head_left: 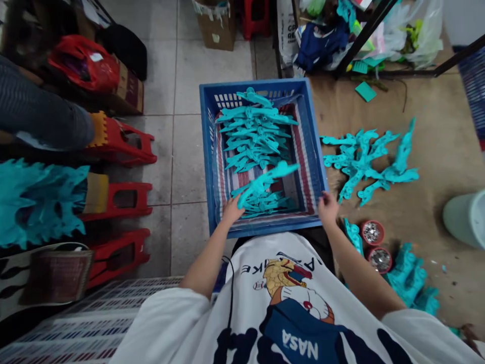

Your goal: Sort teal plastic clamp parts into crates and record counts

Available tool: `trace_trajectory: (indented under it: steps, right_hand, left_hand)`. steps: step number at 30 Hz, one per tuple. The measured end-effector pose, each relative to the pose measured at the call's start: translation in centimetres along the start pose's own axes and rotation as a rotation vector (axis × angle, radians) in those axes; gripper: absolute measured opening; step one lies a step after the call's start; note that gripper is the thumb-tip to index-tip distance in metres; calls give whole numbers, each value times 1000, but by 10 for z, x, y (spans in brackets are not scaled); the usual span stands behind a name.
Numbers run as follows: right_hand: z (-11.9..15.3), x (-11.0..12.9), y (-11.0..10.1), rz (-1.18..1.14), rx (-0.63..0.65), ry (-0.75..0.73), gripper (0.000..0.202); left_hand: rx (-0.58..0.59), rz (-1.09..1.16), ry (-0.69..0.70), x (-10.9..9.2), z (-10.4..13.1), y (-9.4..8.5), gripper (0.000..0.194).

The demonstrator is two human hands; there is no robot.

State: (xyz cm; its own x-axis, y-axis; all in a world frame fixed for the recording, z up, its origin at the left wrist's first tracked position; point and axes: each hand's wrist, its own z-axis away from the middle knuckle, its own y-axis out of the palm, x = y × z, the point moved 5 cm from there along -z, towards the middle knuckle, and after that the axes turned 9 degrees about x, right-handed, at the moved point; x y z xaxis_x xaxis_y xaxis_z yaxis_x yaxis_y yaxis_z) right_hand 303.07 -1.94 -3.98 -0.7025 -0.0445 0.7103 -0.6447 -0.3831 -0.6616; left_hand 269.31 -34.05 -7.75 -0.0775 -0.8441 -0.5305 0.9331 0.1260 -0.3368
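Pieces of turquoise plastic (41, 202) sit heaped at the left edge of the frame, near red stools (146, 197). At the centre is a blue crate (206, 167) with a striped lining (301, 146). Over its lower part the left hand (232, 211) is closed on the lower-left end of a turquoise piece (265, 183), whose other end slants up to the right. Stacked pieces (255, 131) fill the crate's upper part, overlapping.

The held one looks like moulded plastic: probably light, stiff and a little slick, hardly fragile except at its thin, pointed ends. Its thicker middle should give the surest hold; neighbours in the stack could snag.

At the crate's lower right corner the right hand (328, 207) has its fingers curled by the rim; whether it grips anything, I cannot tell. Further right, loose pieces (364, 156) lie spread on a brown surface (439, 151), above red tubs (372, 232) of small metal parts.
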Motion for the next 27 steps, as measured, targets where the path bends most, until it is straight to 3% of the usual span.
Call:
trace_trajectory:
  steps: [3,5,9,11,13,15,18,21,24,27]
  right_hand:
    - [-13,25,63,122,138,-186,43]
    - [-52,44,111,188,214,-241,46]
    - [-168,70,238,431,497,-297,49]
    - [-224,74,290,597,501,-263,70]
    - [-268,77,326,720,482,-231,87]
    - [-291,81,346,772,501,-237,75]
    - [-284,90,349,765,538,-265,65]
    - [-233,97,322,659,647,-238,56]
    - [-151,96,264,368,852,-16,39]
    - [-57,98,194,134,1032,114,39]
  left_hand:
    - [76,-517,-66,12,-10,31,95]
    - [156,-595,-98,23,-15,54,96]
    - [277,-531,-88,40,-11,93,84]
    - [314,-410,-39,44,1,105,75]
    - [279,-269,47,41,18,107,67]
    - [170,-117,122,35,33,99,60]
    - [-4,68,159,24,40,80,51]
    - [-76,229,187,4,29,72,44]
    - [-61,502,182,-24,16,78,43]
    - [-55,863,6,-50,15,90,56]
